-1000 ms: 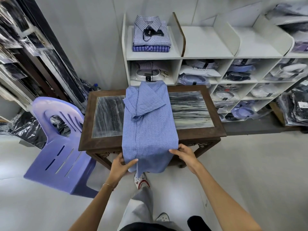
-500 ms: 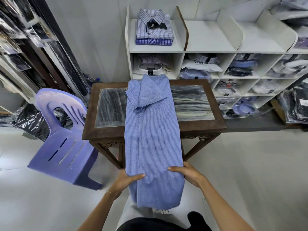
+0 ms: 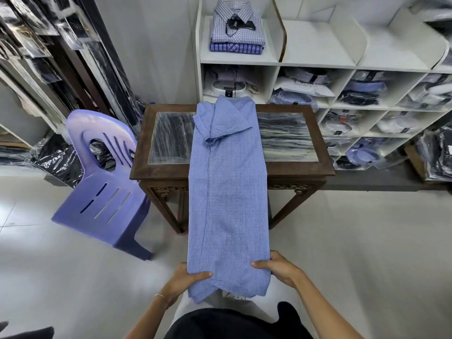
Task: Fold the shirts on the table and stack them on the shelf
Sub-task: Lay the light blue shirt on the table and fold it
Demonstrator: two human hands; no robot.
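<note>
Blue checked shirt (image 3: 227,192) runs lengthwise from the table (image 3: 320,165) far edge, over the near edge, hem lifted toward the person. Left hand (image 3: 182,281) and right hand (image 3: 278,267) each pinch a hem corner. Two folded shirts (image 3: 237,33) on shelf (image 3: 315,62) top-left compartment.

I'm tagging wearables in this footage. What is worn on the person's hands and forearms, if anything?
Both forearms are bare, with no sleeves reaching into view. The left hand has a thin, light bracelet at the wrist. The right hand shows no gloves, watch or bands, and no rings are visible on either hand.
</note>
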